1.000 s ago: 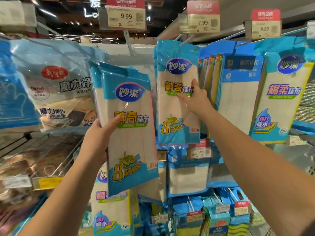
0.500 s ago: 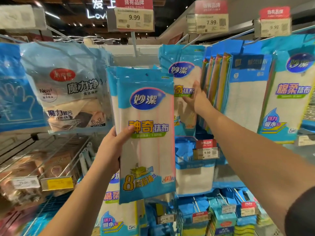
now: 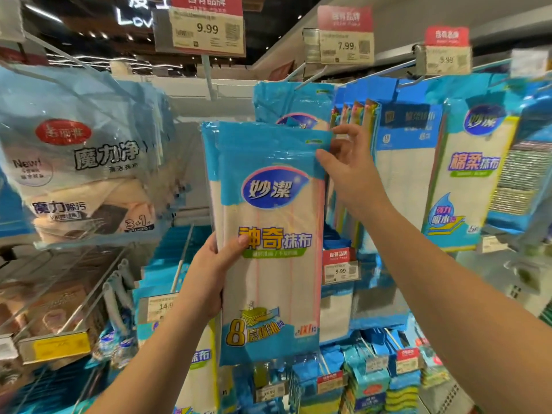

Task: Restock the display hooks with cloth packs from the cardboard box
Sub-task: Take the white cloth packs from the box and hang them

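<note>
**Cloth packs held up before the hook**

My left hand (image 3: 209,273) grips the cloth packs (image 3: 268,240) at their left edge, about the middle of their height. The thumb lies on the front of the first pack, just beside the yellow letters, and the other fingers are curled behind, where I cannot see them. There seem to be two or three packs together, because more blue edges show at the top left. They stand upright in front of the display.

My right hand (image 3: 352,171) is at the top right corner of the packs. The thumb presses on the front of the blue header and the fingers (image 3: 346,130) reach behind this corner, so the hand pinches it.

Directly behind the packs, one pack of the same kind (image 3: 286,103) hangs on a display hook (image 3: 310,76), under the 7.99 price tag (image 3: 346,44). The empty hook with the 9.99 price tag (image 3: 207,28) is just left of it, above my packs.

On the right hang the blue and white cloth packs (image 3: 472,174) of another sort. On the left hangs a big transparent bag (image 3: 77,162) with beige cloths. Lower on the display there are more blue packs and small price tags; they are blurred.
</note>
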